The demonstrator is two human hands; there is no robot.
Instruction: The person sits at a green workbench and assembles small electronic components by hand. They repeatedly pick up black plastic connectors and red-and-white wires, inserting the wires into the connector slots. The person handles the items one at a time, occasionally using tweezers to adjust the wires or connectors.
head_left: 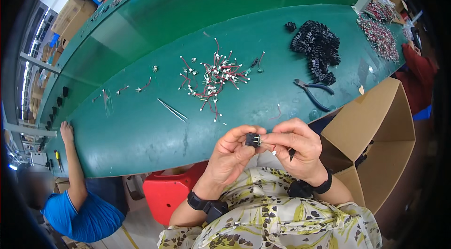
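Note:
My left hand (221, 160) pinches a small black plastic housing (251, 140) with metal pins on its right side. The fingertips of my right hand (300, 148) meet at that pin side, closed on a small wired part whose white plug (274, 153) hangs just below them. A pointed black piece (291, 154) shows under the right hand's curled fingers; how it is held is hidden. Beyond the hands lies a loose pile of red-wired parts with white plugs (218, 75). Metal tweezers (172, 110) rest to its lower left.
Blue-handled cutting pliers (314, 94) lie right of the hands, below a heap of black housings (315, 45). More wired parts (380, 38) cover the far right end. An open cardboard box (371, 127) stands by the green table (127, 145). A co-worker in blue (84, 214) sits left, near a red stool (164, 195).

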